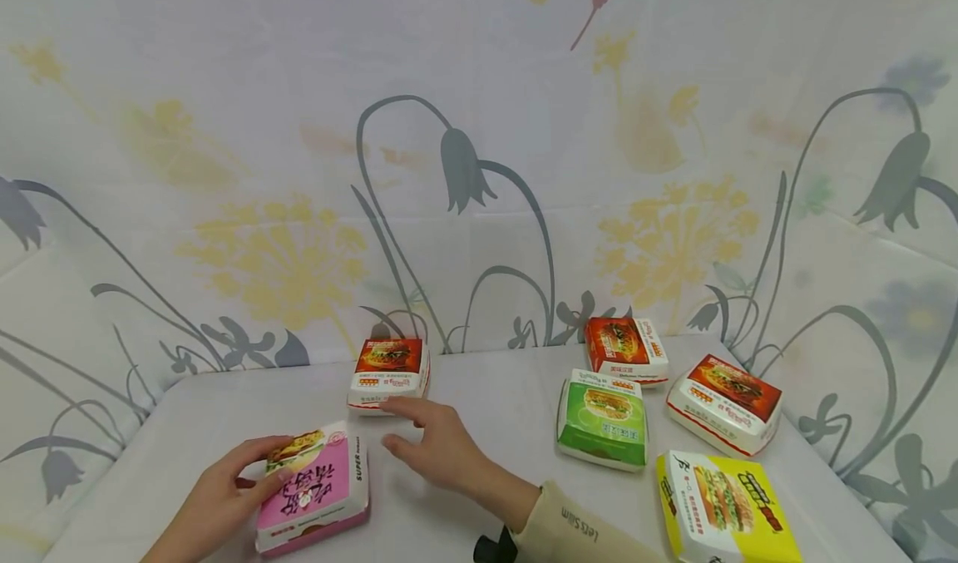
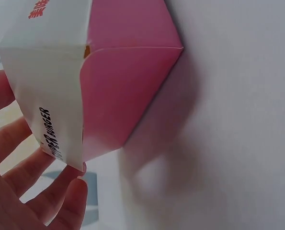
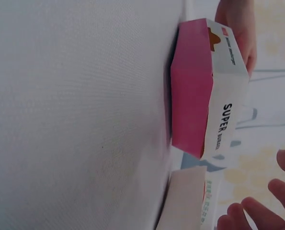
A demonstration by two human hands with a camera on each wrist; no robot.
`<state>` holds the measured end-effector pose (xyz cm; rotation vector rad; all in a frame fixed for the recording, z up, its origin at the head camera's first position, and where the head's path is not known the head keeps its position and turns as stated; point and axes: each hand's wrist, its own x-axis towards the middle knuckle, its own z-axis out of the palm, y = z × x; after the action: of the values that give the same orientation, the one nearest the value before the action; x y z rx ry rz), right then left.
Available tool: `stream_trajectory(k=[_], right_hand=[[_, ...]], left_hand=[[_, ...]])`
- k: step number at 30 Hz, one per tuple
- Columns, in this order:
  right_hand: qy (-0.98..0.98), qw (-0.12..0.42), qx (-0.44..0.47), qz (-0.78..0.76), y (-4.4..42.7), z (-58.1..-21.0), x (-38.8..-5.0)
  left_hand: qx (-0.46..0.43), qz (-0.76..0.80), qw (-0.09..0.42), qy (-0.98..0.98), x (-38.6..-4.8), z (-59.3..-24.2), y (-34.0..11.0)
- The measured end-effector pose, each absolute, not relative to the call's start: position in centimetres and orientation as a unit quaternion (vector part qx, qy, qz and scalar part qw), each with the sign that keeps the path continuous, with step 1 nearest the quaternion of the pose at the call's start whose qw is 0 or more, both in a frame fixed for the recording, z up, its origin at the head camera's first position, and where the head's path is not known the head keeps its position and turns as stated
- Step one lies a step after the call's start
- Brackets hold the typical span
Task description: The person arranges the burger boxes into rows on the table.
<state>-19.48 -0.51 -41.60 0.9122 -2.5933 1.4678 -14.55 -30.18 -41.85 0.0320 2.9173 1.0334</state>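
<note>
Which sort of room this is, I cannot say with certainty; the visible part looks like a screened corner. A pale sheet (image 1: 509, 64), printed with grey drooping flowers (image 1: 462, 168) and yellow blossoms (image 1: 284, 255), rises behind the counter (image 1: 486, 405) and continues along its left and right sides. Faint creases cross this sheet. The counter is white, with a fine, cloth-like texture. Burger boxes (image 1: 602, 422) stand on it, which suggest food, but these alone do not prove a shop or a kitchen.
</note>
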Motion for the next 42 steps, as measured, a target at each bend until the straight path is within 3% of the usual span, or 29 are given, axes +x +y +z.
stream_trajectory(k=[21, 42], right_hand=[[-0.828, -0.024, 0.295, 0.477, -0.1, -42.2, -19.7], [-0.854, -0.025, 0.263, 0.448, 0.5, -42.7, -20.1]], left_hand=[[0.085, 0.362, -0.040, 0.927, -16.1, -42.6, -24.8], [0.119, 0.357, -0.088, 0.922, -16.6, -42.8, -24.0]])
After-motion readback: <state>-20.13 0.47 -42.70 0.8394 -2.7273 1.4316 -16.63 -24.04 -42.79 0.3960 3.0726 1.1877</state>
